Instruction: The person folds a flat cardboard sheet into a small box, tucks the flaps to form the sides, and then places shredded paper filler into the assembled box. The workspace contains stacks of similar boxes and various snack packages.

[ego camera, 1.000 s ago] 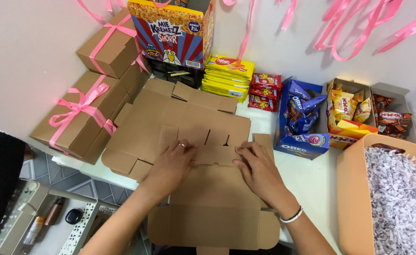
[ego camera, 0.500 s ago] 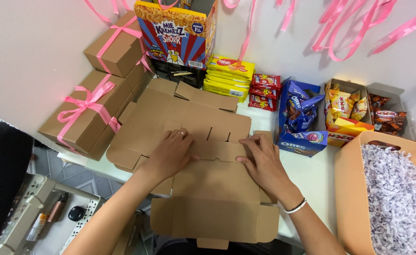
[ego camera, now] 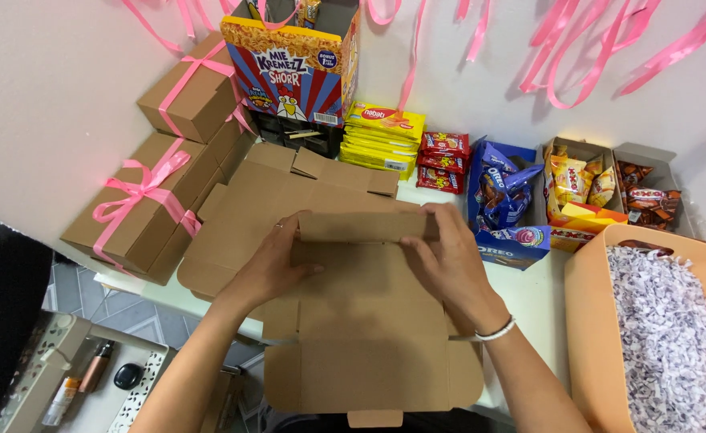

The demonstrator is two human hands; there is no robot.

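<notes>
A flat brown cardboard box blank (ego camera: 361, 329) lies on the white table in front of me, on top of another flat blank (ego camera: 256, 192). Its far flap (ego camera: 366, 227) stands folded upright. My left hand (ego camera: 277, 261) grips the flap's left end, thumb lying on the panel below. My right hand (ego camera: 449, 261), with a white bracelet at the wrist, holds the flap's right end. Both hands are closed on the cardboard.
Closed brown boxes tied with pink ribbon (ego camera: 148, 204) are stacked at the left. Snack packets (ego camera: 385, 136), a blue biscuit carton (ego camera: 505, 208) and small sweet boxes (ego camera: 601, 188) line the back. An orange tub of shredded paper (ego camera: 661, 321) stands right. Pink ribbons hang on the wall.
Both hands lay flat on the unfolded blank before. Now they have raised its far flap upright, and the blank has slid nearer to me.
</notes>
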